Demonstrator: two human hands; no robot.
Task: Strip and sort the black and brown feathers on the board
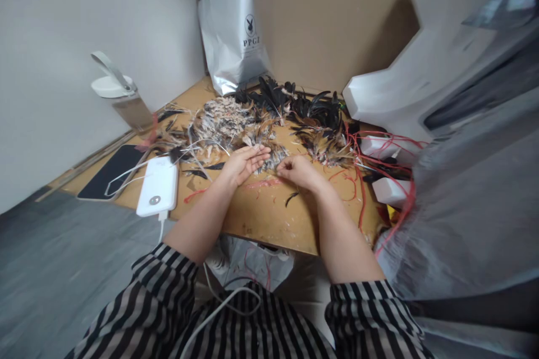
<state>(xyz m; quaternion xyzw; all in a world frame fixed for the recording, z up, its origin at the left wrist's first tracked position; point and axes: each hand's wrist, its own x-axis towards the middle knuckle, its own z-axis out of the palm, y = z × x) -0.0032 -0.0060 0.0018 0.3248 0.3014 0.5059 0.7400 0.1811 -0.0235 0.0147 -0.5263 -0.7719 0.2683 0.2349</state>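
From the head camera, I saw the left hand (246,162) lying open, palm up, its fingers stretched toward the right, their tips at the edge of a tuft of speckled feathers (273,158) on the table (269,221). The right hand (298,171) sat just beside that tuft with its fingertips pinched together; I couldn't tell whether a feather was between them, nor which way the tuft's quills pointed. One loose dark feather (292,197) lay nearer me, its long axis slanting from near-left to far-right. A power bank (158,186) and phone (112,171) lay well left
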